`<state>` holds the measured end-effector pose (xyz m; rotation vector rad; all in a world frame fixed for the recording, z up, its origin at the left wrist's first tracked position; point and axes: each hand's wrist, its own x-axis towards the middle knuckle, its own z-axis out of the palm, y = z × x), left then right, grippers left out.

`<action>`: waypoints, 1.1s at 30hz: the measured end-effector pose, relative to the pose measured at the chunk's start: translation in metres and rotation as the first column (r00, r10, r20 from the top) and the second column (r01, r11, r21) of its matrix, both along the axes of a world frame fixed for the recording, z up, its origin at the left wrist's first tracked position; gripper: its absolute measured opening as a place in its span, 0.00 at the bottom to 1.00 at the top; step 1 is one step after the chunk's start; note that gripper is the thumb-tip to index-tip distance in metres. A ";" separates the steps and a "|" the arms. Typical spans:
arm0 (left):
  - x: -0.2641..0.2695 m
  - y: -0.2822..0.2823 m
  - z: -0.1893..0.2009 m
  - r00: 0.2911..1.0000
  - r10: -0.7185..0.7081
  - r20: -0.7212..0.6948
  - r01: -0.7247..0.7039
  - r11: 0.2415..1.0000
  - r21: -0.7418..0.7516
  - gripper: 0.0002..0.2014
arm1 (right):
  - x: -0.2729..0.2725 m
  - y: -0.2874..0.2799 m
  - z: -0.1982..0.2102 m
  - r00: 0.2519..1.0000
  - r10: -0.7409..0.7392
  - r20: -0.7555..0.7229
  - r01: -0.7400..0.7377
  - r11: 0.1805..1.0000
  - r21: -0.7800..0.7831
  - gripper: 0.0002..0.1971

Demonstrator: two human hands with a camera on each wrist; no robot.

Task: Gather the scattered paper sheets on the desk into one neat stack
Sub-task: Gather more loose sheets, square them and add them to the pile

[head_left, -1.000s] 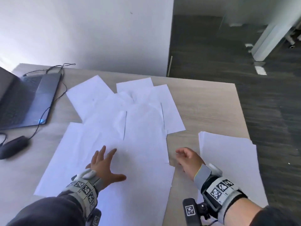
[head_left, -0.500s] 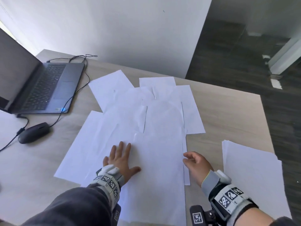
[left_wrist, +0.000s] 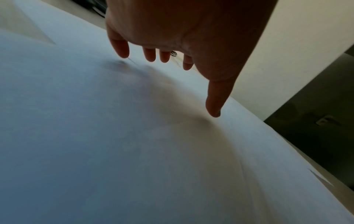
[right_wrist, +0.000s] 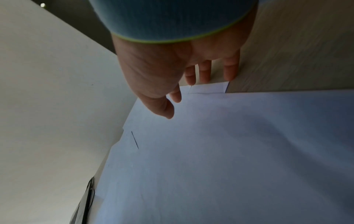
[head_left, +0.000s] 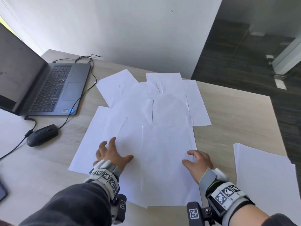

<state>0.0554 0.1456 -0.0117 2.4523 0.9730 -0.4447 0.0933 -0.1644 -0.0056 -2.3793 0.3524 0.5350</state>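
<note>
Left hand (head_left: 112, 154) splayed flat on the scattered sheets (head_left: 156, 115), right hand (head_left: 197, 162) loose at their lower-right edge — a careless sweep could crumple them.

From my remote seat I see overlapping paper sheets (head_left: 162, 111) spread across the middle of the desk (head_left: 236, 119). A laptop (head_left: 40, 82) sits at its far-left corner, a mouse (head_left: 42, 135) in front of it near the left edge. A separate stack (head_left: 263, 173) lies at the near-right corner. My left hand (head_left: 112, 154) rests on the near sheets; my right hand (head_left: 198, 162) is at their right edge, seemingly touching.
</note>
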 end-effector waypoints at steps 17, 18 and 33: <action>0.008 0.007 0.008 0.999 -0.025 -0.030 0.024 0.999 -0.033 0.46 | 0.006 0.014 0.003 0.998 -0.067 -0.019 0.069 0.995 0.078 0.17; 0.008 0.008 0.008 1.000 -0.007 0.011 0.008 0.997 -0.079 0.42 | 0.006 0.014 0.002 0.998 -0.062 -0.018 0.064 0.994 0.085 0.17; 0.005 0.002 0.000 0.933 0.345 0.105 -0.227 0.788 -0.572 0.18 | 0.003 0.014 -0.003 1.000 -0.004 -0.015 0.008 0.969 0.248 0.18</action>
